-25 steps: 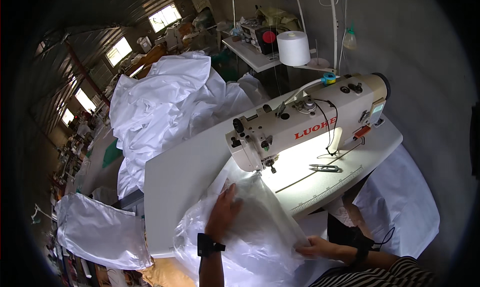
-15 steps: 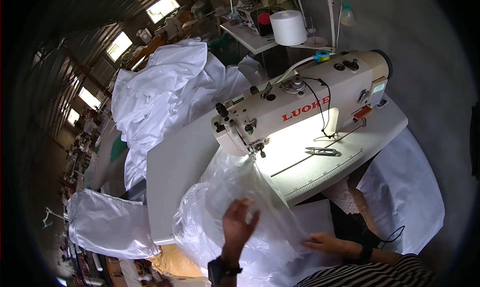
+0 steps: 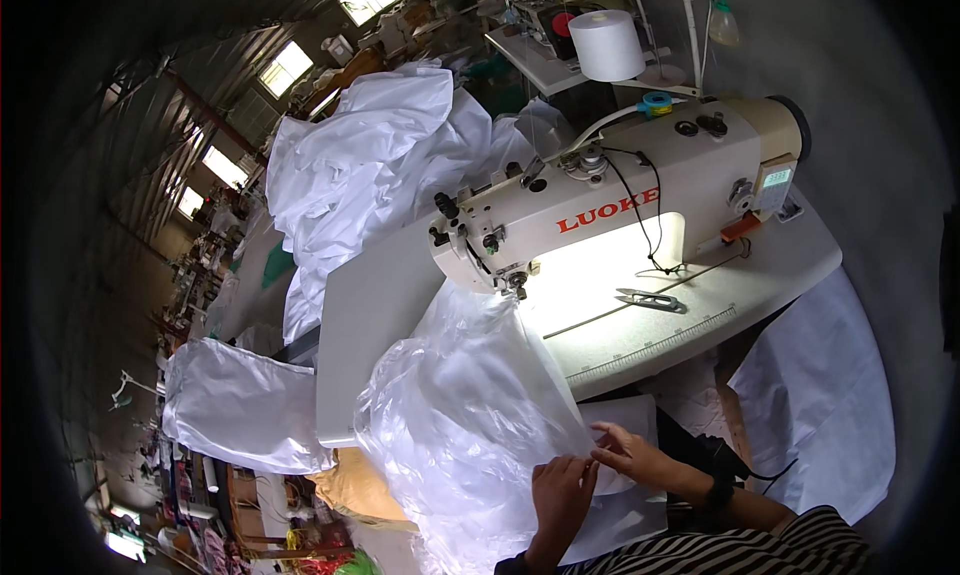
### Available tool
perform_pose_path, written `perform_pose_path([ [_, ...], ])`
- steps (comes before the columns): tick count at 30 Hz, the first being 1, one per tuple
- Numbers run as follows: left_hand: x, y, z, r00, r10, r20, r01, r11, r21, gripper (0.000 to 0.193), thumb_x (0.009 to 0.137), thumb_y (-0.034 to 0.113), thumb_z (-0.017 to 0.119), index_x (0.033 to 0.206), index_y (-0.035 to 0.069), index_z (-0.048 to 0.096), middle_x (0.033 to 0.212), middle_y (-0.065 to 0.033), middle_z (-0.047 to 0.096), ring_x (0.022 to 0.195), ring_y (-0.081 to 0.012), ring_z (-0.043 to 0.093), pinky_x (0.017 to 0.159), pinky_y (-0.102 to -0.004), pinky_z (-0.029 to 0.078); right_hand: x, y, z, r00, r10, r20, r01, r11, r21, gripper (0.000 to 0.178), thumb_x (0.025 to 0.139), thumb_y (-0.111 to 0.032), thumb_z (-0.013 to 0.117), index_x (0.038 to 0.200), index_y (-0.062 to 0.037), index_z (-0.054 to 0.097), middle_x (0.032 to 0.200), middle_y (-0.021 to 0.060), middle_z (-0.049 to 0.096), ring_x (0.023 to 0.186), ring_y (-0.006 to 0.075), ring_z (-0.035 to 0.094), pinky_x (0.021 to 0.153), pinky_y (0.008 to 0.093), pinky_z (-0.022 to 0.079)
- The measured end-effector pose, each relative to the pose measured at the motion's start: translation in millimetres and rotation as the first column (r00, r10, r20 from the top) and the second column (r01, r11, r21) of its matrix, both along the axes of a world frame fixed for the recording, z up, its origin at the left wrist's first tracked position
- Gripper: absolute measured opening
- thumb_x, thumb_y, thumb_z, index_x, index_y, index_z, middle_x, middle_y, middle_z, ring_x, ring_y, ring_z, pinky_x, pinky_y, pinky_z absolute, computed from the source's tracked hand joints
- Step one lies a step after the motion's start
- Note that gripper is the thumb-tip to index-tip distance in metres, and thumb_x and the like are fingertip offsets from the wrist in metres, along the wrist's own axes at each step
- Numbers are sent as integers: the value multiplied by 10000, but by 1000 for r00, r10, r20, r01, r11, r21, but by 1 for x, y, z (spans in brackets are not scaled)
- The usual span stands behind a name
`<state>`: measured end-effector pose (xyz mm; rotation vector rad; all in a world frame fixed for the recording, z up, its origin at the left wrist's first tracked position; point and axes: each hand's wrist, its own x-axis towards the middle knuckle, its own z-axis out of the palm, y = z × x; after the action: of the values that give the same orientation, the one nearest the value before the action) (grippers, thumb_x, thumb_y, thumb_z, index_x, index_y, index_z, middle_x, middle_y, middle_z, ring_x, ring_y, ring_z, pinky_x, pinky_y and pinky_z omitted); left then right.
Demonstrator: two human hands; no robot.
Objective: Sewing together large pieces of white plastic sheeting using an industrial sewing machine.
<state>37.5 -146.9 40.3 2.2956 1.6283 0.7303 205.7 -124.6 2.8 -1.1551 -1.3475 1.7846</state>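
Observation:
A thin, glossy white plastic sheet (image 3: pixel 450 395) hangs from under the needle end of a white sewing machine (image 3: pixel 610 200) and spills over the table's near edge. My right hand (image 3: pixel 632 457) is closed in a pinch on the sheet's right edge. Right beside it, fingers curled against the same edge, is my left hand (image 3: pixel 563 490); the two hands almost touch. Thread snips (image 3: pixel 650 301) lie on the lit machine bed, well beyond my hands.
Heaped white fabric (image 3: pixel 370 155) rises behind the table at the left. A folded white piece (image 3: pixel 240 405) hangs off the left side, above a tan bundle (image 3: pixel 360 490). More white material (image 3: pixel 820 395) drapes at the right. A thread cone (image 3: pixel 607 47) stands behind the machine.
My left hand has come down and right from over the sheet, its fingers closing at the edge beside my right hand. The right hand is slightly higher in view, and the whole view has shifted.

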Motion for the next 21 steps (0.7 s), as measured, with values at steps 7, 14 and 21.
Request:
perform_pose_path([
  [7, -24, 3, 22, 958, -143, 248, 212, 936, -280, 138, 808, 82, 717, 933, 54, 667, 872, -88, 689, 812, -250, 681, 706, -310, 535, -29, 12, 12, 733, -383, 562, -121, 740, 662, 584, 873, -86, 529, 1423, 2, 353, 743, 139, 657, 546, 329, 647, 492, 417, 519],
  [14, -151, 121, 6, 827, 364, -428, -359, 928, 94, 629, 921, 400, 564, 1445, 109, 374, 1264, -210, 566, 1169, -407, 522, 1034, -527, 337, -53, 11, 21, 534, -406, 742, -365, 681, 635, 583, 797, -36, 547, 1367, 34, 451, 713, 85, 649, 473, 199, 619, 392, 329, 465],
  [21, -179, 204, 8, 956, 198, -217, -207, 978, -19, 570, 952, 395, 509, 1417, 84, 400, 1257, -237, 564, 1150, -419, 532, 972, -508, 408, -82, 80, 27, 544, -355, 760, -392, 694, 605, 552, 817, -48, 541, 1329, 114, 411, 643, 109, 623, 537, 250, 630, 481, 340, 489],
])
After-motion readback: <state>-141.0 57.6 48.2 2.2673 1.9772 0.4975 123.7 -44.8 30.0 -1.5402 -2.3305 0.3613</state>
